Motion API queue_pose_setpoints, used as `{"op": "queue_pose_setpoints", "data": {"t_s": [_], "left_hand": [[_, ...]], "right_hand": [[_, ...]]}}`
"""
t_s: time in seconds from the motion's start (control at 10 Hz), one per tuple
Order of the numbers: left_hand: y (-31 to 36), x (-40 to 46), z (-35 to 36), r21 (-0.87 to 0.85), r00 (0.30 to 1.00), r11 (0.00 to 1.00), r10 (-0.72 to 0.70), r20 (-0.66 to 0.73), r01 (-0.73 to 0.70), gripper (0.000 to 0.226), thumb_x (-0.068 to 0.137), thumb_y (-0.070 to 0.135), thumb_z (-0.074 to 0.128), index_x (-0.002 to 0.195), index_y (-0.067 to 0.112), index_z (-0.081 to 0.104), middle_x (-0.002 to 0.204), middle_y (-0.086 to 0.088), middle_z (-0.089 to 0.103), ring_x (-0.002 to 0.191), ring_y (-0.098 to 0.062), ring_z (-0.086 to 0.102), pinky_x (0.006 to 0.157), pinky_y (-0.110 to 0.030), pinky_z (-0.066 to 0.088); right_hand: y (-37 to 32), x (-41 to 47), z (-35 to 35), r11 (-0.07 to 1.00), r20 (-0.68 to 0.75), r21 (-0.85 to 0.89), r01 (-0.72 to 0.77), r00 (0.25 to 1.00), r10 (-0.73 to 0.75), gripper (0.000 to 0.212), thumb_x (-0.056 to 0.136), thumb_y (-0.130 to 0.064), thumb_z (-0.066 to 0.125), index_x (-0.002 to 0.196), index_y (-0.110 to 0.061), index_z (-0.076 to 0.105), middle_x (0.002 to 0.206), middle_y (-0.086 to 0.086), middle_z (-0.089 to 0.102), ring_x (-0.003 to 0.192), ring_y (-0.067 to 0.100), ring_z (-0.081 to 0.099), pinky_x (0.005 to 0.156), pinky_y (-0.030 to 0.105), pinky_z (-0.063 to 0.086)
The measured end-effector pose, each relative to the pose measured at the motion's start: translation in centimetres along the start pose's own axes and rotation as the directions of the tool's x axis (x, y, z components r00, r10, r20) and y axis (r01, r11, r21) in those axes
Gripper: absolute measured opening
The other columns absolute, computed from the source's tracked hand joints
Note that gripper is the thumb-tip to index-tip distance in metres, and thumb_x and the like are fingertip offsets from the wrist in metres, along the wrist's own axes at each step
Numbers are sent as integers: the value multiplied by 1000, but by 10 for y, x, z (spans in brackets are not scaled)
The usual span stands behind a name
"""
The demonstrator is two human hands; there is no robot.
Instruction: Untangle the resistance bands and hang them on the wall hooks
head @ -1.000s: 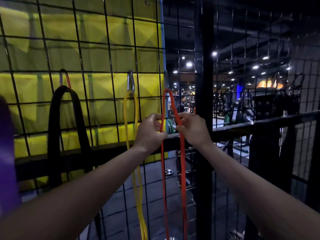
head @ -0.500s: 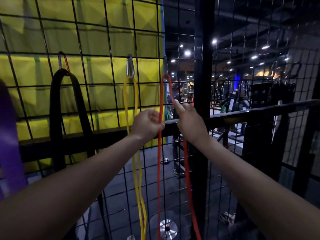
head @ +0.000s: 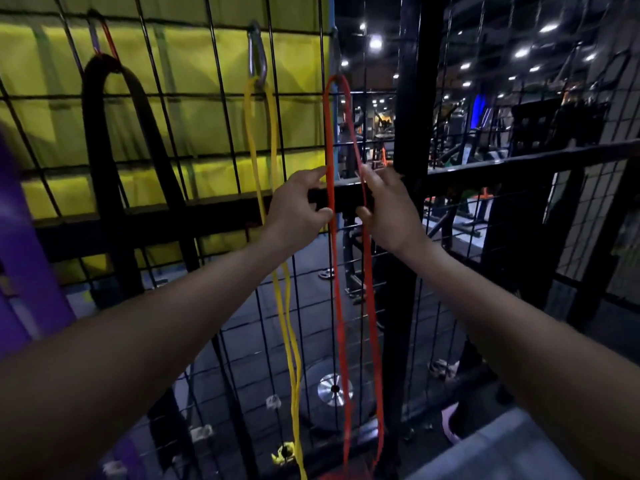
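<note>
Two hands: my left hand (head: 298, 206) and right hand (head: 389, 206), fingers loosely open beside red band (head: 334, 237).
Hook (head: 334, 60): carries red band.

The person is wearing nothing on either bare forearm: no sleeves are showing, and the left hand (head: 297, 209) and right hand (head: 391, 211) are going gloveless.

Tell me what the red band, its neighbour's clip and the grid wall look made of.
Red band: likely rubber or latex, matt; it hangs limp in a thin flat loop. Clip above the yellow band: metal, with a grey shine. Grid wall: thin, rigid crossed wires, probably black-coated steel.
</note>
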State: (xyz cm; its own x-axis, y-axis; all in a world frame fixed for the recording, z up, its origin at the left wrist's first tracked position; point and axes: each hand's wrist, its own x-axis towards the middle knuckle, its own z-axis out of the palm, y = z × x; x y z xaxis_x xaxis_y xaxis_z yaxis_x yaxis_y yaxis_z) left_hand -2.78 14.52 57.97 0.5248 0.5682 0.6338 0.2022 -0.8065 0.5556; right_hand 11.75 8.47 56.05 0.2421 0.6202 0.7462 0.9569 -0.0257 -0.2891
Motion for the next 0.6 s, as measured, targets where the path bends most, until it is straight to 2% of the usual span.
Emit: {"op": "queue_pose_setpoints", "data": {"t_s": [0.1,0.2,0.3,0.4,0.5,0.6], "left_hand": [[-3,-7,1,-22,999,999,26,36,-25,63,83,3,62,141,14,38,146,-6,36,135,-21,35,109,-35,38],[-8,-19,3,76,997,995,62,43,-65,64,84,6,64,142,16,37,151,-4,29,139,-19,28,113,-30,30],[-12,-39,6,87,994,994,62,87,-69,62,86,8,63,142,15,36,152,-3,27,140,-19,26,113,-28,28],[-16,-67,6,57,988,998,-18,154,9,62,88,10,62,143,15,34,153,-2,26,140,-20,27,114,-29,26],[-20,-94,0,44,985,997,-68,160,62,60,89,9,61,143,14,35,150,-2,29,135,-18,34,107,-19,28],[-21,-120,-11,52,976,993,-118,184,110,58,89,9,60,141,14,37,147,-3,32,132,-18,37,104,-22,34]], "right_hand": [[6,-11,5,1000,-6,-8,7,1000,-7,64,82,-4,61,141,-8,34,133,15,39,118,32,47,97,40,47],[7,-25,7,1000,11,-12,-18,1000,18,65,82,-5,60,141,-14,34,133,15,38,118,32,46,94,40,48],[1,-45,8,998,50,-25,-52,997,53,60,84,-7,58,139,-14,36,129,16,41,111,32,51,92,33,45],[-7,-64,8,995,112,-38,-92,989,96,48,88,-15,55,135,-15,43,118,16,47,108,33,49,85,30,40],[-17,-82,9,988,197,-115,-108,972,129,47,87,-16,56,132,-10,44,118,20,50,113,36,45,85,31,38],[-42,-102,3,975,300,-137,-173,931,207,55,85,-14,60,136,-5,39,130,21,44,125,37,38,101,37,35]]}}
